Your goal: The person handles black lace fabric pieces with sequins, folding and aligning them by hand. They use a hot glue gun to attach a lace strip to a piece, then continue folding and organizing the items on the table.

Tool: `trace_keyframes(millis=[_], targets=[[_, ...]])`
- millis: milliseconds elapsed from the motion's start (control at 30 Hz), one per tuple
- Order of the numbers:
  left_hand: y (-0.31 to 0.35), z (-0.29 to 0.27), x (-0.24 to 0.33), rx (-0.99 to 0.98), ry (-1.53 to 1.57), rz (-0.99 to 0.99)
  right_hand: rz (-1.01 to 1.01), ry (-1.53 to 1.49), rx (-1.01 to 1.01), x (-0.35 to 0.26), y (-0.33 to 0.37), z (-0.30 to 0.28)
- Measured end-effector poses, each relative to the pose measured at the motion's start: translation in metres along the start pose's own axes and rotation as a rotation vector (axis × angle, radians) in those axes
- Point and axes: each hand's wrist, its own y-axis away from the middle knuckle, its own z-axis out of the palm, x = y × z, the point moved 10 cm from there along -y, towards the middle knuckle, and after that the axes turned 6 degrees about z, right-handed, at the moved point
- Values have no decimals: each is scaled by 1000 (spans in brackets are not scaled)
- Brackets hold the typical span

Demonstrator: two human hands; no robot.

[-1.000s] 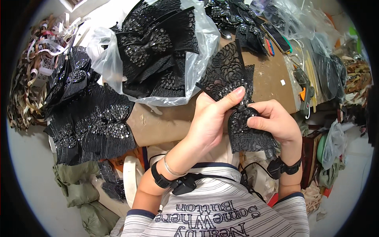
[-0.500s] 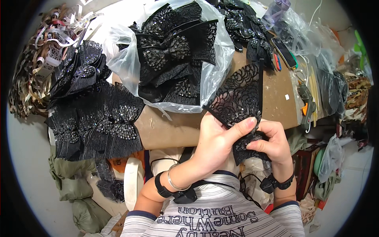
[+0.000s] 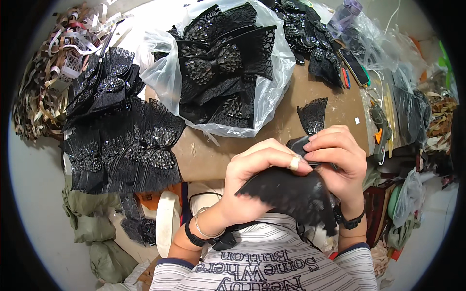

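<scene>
2-handed pinch: left hand [image 3: 253,169] and right hand [image 3: 343,157] grasping 1 black lace piece [image 3: 297,194], spread below the grip; probably adjusting its middle, next move needs steady pressure tbh.

I've got two hands [image 3: 340,160] on one black lace piece [image 3: 293,191], two black wrist straps [image 3: 353,222], one smartphone [image 3: 354,67], one open clear plastic bag [image 3: 162,63], one white paper square [image 3: 357,121]. Piled sequined bows [image 3: 201,72]? Too overlapped for me to count, sorry.
</scene>
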Motion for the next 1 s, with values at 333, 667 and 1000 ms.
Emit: trace_keyframes(millis=[333,667,1000], targets=[[-8,16,-12,-137,5,-84,96,-56,101,23,16,-12],[-46,-130,73,401,-1847,-170,357,-565,29,19,-71,22],[-65,-173,85,486,-332,14,-206,250,-460,-5,-152,169]])
